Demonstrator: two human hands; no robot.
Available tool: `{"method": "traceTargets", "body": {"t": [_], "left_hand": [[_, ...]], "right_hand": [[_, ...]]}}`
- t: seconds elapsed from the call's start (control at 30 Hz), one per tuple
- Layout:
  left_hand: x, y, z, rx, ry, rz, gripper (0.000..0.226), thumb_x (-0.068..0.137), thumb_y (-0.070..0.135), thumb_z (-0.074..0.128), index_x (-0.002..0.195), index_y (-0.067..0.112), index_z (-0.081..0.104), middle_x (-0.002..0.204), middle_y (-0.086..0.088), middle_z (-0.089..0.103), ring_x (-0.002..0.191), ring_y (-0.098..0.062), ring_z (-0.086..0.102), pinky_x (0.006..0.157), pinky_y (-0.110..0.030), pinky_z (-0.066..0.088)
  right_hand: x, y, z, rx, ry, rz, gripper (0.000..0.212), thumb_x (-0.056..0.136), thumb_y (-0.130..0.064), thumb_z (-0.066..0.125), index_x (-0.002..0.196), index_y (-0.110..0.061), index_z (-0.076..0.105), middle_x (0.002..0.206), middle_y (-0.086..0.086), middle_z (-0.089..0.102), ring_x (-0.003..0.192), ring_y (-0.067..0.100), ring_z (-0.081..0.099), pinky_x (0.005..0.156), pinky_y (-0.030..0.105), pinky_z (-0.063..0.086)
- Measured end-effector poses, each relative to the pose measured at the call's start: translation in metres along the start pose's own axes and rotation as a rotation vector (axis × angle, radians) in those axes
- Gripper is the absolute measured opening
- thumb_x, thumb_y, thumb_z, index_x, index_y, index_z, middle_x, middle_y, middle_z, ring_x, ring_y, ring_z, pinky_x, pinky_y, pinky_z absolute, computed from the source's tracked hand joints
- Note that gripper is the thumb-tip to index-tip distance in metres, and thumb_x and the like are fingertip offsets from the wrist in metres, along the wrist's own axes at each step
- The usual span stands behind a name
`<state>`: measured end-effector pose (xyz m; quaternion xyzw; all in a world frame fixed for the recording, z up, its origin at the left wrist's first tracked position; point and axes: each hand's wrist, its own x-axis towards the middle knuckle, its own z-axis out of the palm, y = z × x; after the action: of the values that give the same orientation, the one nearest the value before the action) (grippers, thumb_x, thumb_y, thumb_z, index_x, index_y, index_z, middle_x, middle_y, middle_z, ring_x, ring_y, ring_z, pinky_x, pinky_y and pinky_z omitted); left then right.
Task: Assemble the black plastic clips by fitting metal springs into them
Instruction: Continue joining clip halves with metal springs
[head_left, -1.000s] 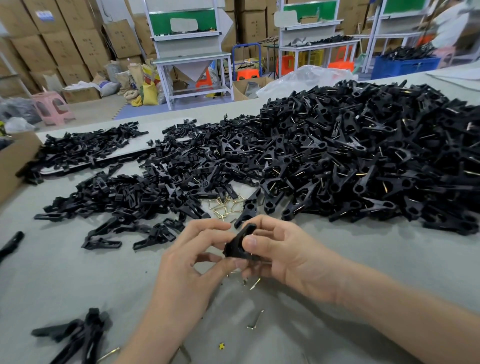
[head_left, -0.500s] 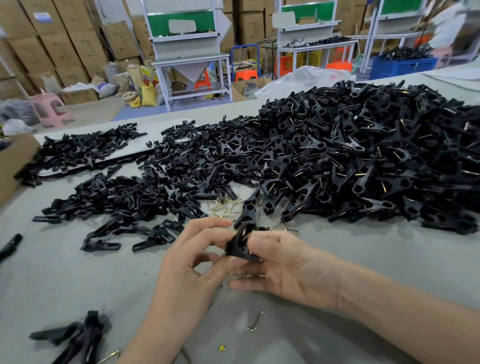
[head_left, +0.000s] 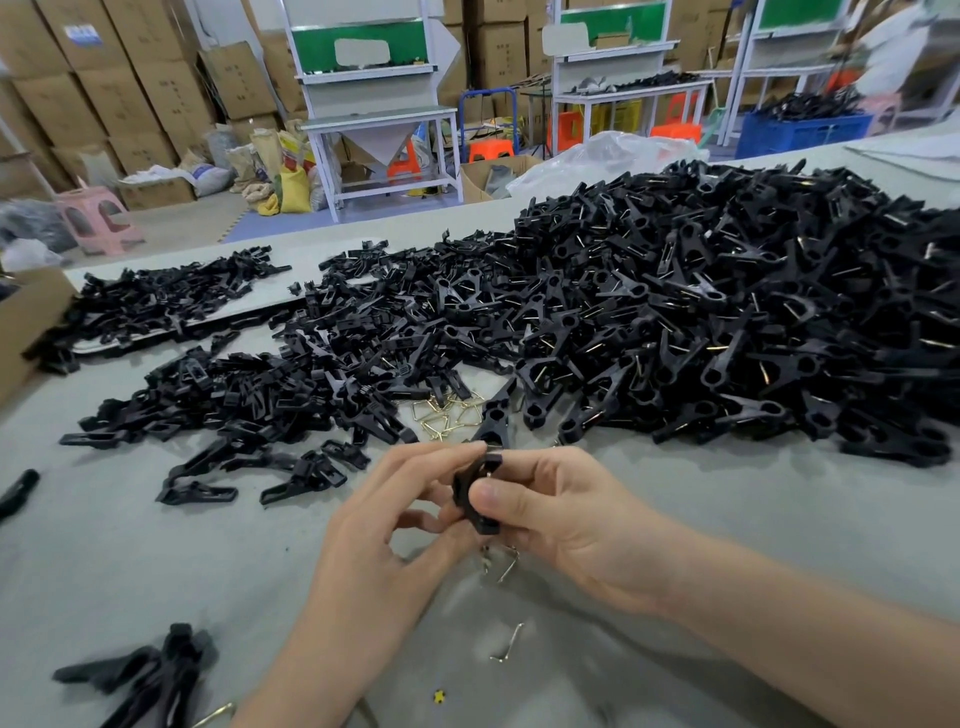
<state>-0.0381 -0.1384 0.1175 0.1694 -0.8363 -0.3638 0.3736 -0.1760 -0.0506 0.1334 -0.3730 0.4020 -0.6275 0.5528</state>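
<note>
Both my hands hold one black plastic clip (head_left: 470, 493) just above the grey table (head_left: 753, 519). My left hand (head_left: 384, 535) pinches its left side between thumb and fingers. My right hand (head_left: 566, 514) grips its right side, thumb lying across the front. A bit of metal spring shows at the clip's top. Loose gold wire springs (head_left: 449, 415) lie in a small cluster just beyond my hands. A bent spring (head_left: 506, 564) lies under my hands and another spring (head_left: 511, 642) nearer me.
A big heap of black clips (head_left: 727, 322) fills the right and far side of the table. A flatter spread of clip halves (head_left: 249, 395) lies at the left. A few clips (head_left: 156, 675) sit near the front left edge. A cardboard box (head_left: 26, 322) stands at far left.
The clip has turned in my hands and now stands more upright. My right thumb has slid over its front and my hands sit slightly closer together.
</note>
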Motion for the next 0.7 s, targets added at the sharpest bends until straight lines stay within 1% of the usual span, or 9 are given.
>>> {"method": "traceTargets", "body": {"t": [0.13, 0.27, 0.33, 0.4, 0.47, 0.53, 0.6, 0.63, 0.7], "left_hand": [[-0.001, -0.001, 0.000, 0.038, -0.023, 0.026, 0.062, 0.071, 0.008, 0.078, 0.116, 0.047, 0.061, 0.114, 0.014, 0.060, 0.089, -0.015, 0.063, 0.071, -0.019, 0.052], [-0.001, -0.003, 0.000, 0.044, -0.030, 0.012, 0.057, 0.073, 0.021, 0.077, 0.119, 0.047, 0.057, 0.115, 0.018, 0.059, 0.091, -0.011, 0.064, 0.072, -0.017, 0.052], [-0.001, -0.003, -0.003, 0.090, -0.020, -0.003, 0.050, 0.077, 0.040, 0.076, 0.122, 0.046, 0.056, 0.116, 0.021, 0.059, 0.096, -0.006, 0.062, 0.077, -0.013, 0.049], [0.000, -0.007, -0.010, 0.227, 0.017, -0.012, 0.039, 0.082, 0.048, 0.064, 0.120, 0.046, 0.058, 0.114, 0.026, 0.058, 0.101, 0.002, 0.058, 0.081, -0.009, 0.043], [0.002, -0.012, -0.020, 0.375, 0.108, -0.050, 0.033, 0.084, 0.038, 0.066, 0.116, 0.044, 0.058, 0.112, 0.027, 0.057, 0.098, 0.006, 0.053, 0.083, -0.010, 0.039], [0.005, -0.018, -0.032, 0.533, 0.217, -0.125, 0.037, 0.083, 0.021, 0.070, 0.117, 0.032, 0.062, 0.116, 0.014, 0.059, 0.109, -0.009, 0.051, 0.096, -0.021, 0.035], [0.008, -0.020, -0.043, 0.703, 0.298, -0.263, 0.040, 0.081, 0.017, 0.072, 0.120, 0.022, 0.064, 0.125, -0.003, 0.058, 0.124, -0.029, 0.045, 0.107, -0.045, 0.031], [0.009, -0.018, -0.048, 0.748, 0.310, -0.365, 0.043, 0.082, 0.020, 0.071, 0.124, 0.022, 0.062, 0.132, -0.008, 0.054, 0.130, -0.035, 0.039, 0.110, -0.052, 0.027], [0.008, -0.008, -0.055, 0.739, 0.279, -0.521, 0.048, 0.085, 0.030, 0.067, 0.132, 0.026, 0.055, 0.145, -0.009, 0.041, 0.138, -0.036, 0.027, 0.112, -0.055, 0.022]], "right_hand": [[0.000, 0.003, -0.003, -0.065, 0.038, -0.037, 0.031, 0.070, -0.017, 0.066, 0.095, 0.003, 0.067, 0.082, 0.011, 0.069, 0.084, 0.026, 0.064, 0.082, 0.030, 0.054], [0.003, 0.005, -0.007, -0.139, 0.065, -0.062, 0.030, 0.069, -0.021, 0.070, 0.096, -0.008, 0.071, 0.087, 0.010, 0.070, 0.085, 0.023, 0.066, 0.080, 0.030, 0.055], [0.005, 0.002, -0.009, -0.203, 0.105, -0.094, 0.032, 0.067, -0.021, 0.072, 0.098, -0.015, 0.071, 0.089, 0.006, 0.072, 0.086, 0.019, 0.067, 0.077, 0.026, 0.055], [0.006, -0.008, -0.015, -0.418, 0.234, -0.192, 0.036, 0.068, -0.019, 0.075, 0.103, -0.025, 0.068, 0.091, -0.003, 0.074, 0.085, 0.014, 0.069, 0.075, 0.022, 0.055], [0.008, -0.023, -0.029, -0.659, 0.439, -0.350, 0.049, 0.074, -0.009, 0.076, 0.116, -0.029, 0.063, 0.099, -0.007, 0.071, 0.087, 0.012, 0.068, 0.079, 0.019, 0.054], [0.010, -0.038, -0.050, -0.858, 0.698, -0.500, 0.069, 0.078, 0.003, 0.071, 0.136, -0.026, 0.048, 0.125, -0.004, 0.058, 0.107, 0.007, 0.059, 0.094, 0.015, 0.045], [0.012, -0.049, -0.068, -1.054, 0.914, -0.451, 0.088, 0.080, 0.005, 0.066, 0.149, -0.029, 0.024, 0.155, 0.007, 0.019, 0.137, 0.012, 0.026, 0.111, 0.014, 0.019], [0.014, -0.050, -0.073, -1.127, 0.963, -0.372, 0.093, 0.081, 0.005, 0.064, 0.151, -0.032, 0.015, 0.159, 0.010, -0.001, 0.144, 0.020, 0.008, 0.115, 0.022, 0.011], [0.016, -0.044, -0.076, -1.239, 0.950, -0.284, 0.094, 0.082, 0.003, 0.060, 0.151, -0.033, 0.010, 0.158, 0.009, -0.019, 0.145, 0.029, -0.009, 0.119, 0.043, 0.004]]}}
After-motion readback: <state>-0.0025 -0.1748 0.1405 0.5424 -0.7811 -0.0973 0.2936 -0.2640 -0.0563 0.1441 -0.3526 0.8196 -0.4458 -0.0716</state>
